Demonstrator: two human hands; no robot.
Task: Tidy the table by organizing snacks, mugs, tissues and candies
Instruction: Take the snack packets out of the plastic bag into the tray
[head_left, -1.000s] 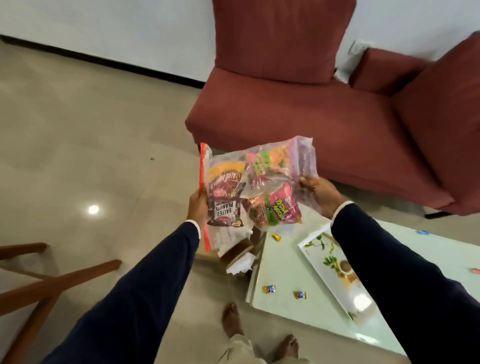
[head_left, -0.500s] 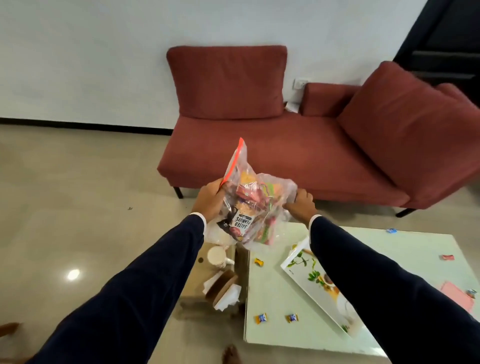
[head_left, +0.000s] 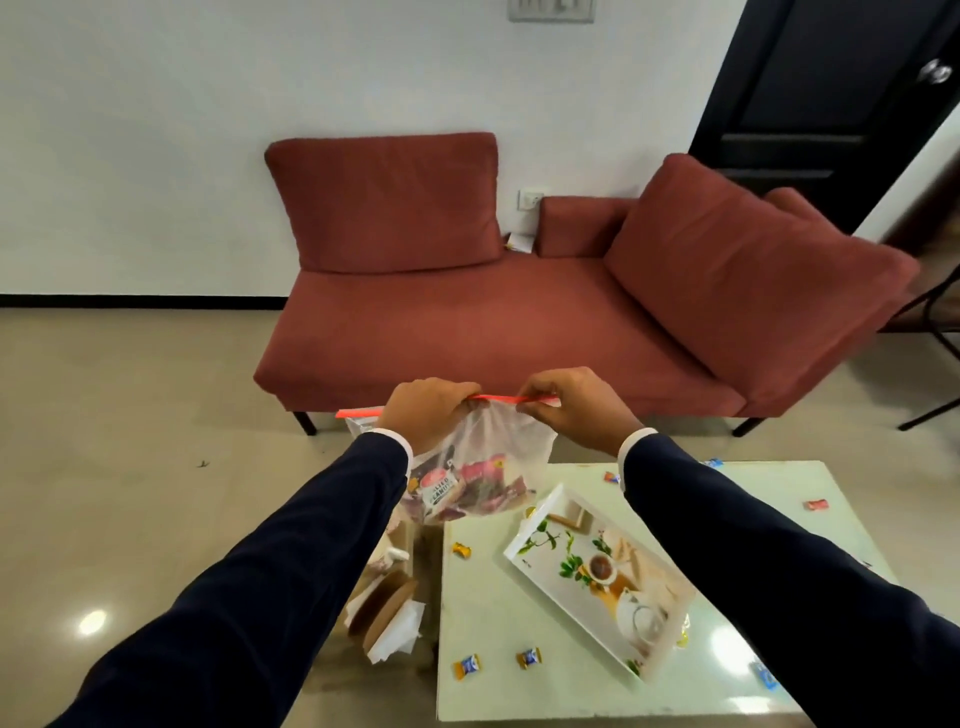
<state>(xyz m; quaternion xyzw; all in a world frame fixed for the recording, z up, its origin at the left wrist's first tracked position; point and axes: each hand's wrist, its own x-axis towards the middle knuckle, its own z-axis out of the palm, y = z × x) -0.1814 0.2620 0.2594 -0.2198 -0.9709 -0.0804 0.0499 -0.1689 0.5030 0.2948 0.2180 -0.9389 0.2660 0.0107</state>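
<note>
- Floor (head_left: 130, 493) far left, glossy beige, light glare spot near the left sleeve.
- Box (head_left: 387, 597) on the floor just beside the table's left edge; tissues (head_left: 397, 636) and a round brown lid stick out of it, contents partly hidden by the left sleeve.
- Left hand (head_left: 431, 410) clenched round the top edge of the snack bag (head_left: 483, 478), fingers curled over its red zip strip (head_left: 498, 399).
- Snack bag clear plastic, hanging from both hands above the table's far-left corner, off the surface; packets inside, one reads salted peanuts.
- Right hand (head_left: 569, 410) pinches the same red strip, just beside the left hand, thumb and fingers closed on it.
- Table (head_left: 483, 691) pale green top, below the hands.
- Candies (head_left: 466, 666) scattered on the table: two blue-wrapped near the front edge, a yellow one by the tray, more near the far and right edges.
- Tray (head_left: 524, 545) white, floral and teapot print, lying at an angle mid-table, partly under the right sleeve.
- Red sofa (head_left: 467, 322) behind against the wall.
- Dark door (head_left: 831, 78) top right.
</note>
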